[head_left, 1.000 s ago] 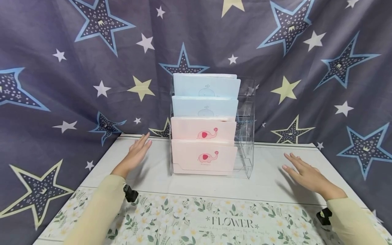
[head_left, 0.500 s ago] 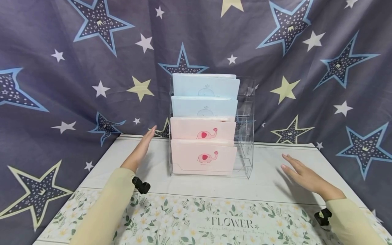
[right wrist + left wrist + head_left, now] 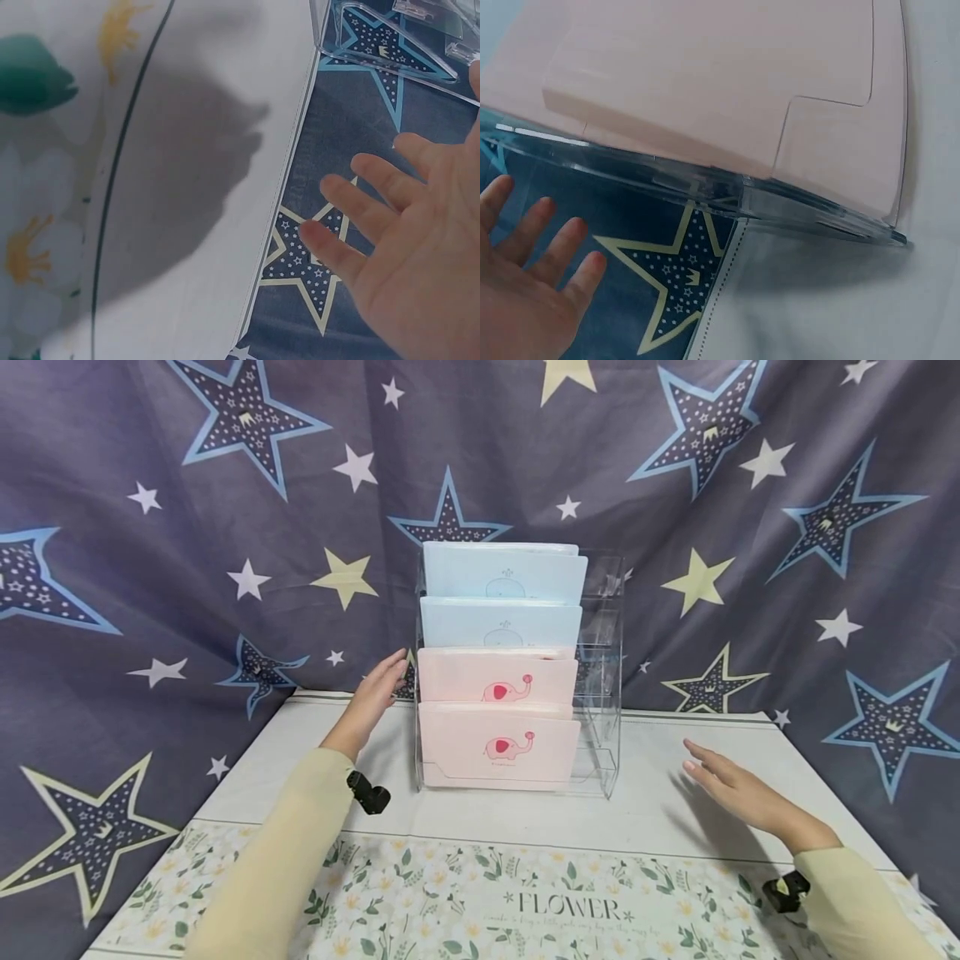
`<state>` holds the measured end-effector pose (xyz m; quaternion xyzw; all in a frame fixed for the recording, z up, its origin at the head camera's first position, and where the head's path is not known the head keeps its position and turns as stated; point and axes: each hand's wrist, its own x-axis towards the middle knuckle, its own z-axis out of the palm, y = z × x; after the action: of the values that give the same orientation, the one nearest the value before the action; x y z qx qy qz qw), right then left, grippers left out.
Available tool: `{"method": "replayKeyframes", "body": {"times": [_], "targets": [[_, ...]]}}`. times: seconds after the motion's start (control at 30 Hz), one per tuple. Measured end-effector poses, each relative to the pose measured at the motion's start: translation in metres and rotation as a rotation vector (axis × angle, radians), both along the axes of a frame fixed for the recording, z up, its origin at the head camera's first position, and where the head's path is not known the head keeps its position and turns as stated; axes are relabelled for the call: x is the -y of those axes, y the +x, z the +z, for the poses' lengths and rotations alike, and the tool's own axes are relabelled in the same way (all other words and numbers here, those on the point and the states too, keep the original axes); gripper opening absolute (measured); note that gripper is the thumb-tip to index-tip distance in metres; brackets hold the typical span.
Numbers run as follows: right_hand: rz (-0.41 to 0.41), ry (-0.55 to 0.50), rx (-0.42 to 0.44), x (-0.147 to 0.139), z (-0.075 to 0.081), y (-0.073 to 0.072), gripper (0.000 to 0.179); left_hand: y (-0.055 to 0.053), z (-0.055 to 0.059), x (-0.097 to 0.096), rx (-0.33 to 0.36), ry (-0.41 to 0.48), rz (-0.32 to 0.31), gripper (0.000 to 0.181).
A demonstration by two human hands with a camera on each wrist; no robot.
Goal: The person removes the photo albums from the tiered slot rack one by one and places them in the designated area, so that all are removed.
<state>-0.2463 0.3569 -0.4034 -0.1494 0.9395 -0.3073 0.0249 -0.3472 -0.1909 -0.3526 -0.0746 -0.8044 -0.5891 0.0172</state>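
Observation:
A clear acrylic tiered rack (image 3: pixel 617 727) stands upright on the table, holding pale folders in its tiers. Two light blue tiers show a whale folder (image 3: pixel 457 572) above another whale folder (image 3: pixel 457 622); below are a pink elephant folder (image 3: pixel 450 681) and a front pink elephant folder (image 3: pixel 457 743). My left hand (image 3: pixel 371 697) is raised just left of the rack, fingers extended and holding nothing; the left wrist view shows a gap between its fingertips and the rack's side. Well to the right of the rack, my right hand (image 3: pixel 742 789) hovers with fingers spread, holding nothing.
The table carries a white cloth (image 3: pixel 480 818) with a floral band (image 3: pixel 420 893) along the front, printed "FLOWER". A dark star-patterned curtain (image 3: pixel 637 410) hangs behind and at both sides. Small black cameras sit on both wrists.
My left hand has moved right and forward, closer to the rack's left side. The right hand has shifted only slightly to the left. Rack and folders stay in place.

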Motion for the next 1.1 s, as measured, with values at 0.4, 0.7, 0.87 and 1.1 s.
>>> {"method": "replayKeyframes", "body": {"times": [0.4, 0.7, 0.87, 1.1], "targets": [[0.011, -0.022, -0.035, 0.006, 0.007, 0.001, 0.063, -0.001, -0.002, -0.014, 0.014, 0.048, 0.013, 0.059], [0.035, -0.043, -0.077, 0.014, 0.024, -0.003, 0.06, -0.002, -0.01, -0.013, -0.001, 0.042, -0.03, 0.071], [0.02, -0.06, -0.095, 0.022, 0.034, -0.014, 0.059, -0.004, -0.013, -0.009, 0.003, 0.069, -0.082, 0.072], [0.036, -0.151, -0.184, 0.038, 0.058, -0.036, 0.052, -0.002, -0.012, -0.005, 0.023, 0.092, -0.125, 0.073]]}}
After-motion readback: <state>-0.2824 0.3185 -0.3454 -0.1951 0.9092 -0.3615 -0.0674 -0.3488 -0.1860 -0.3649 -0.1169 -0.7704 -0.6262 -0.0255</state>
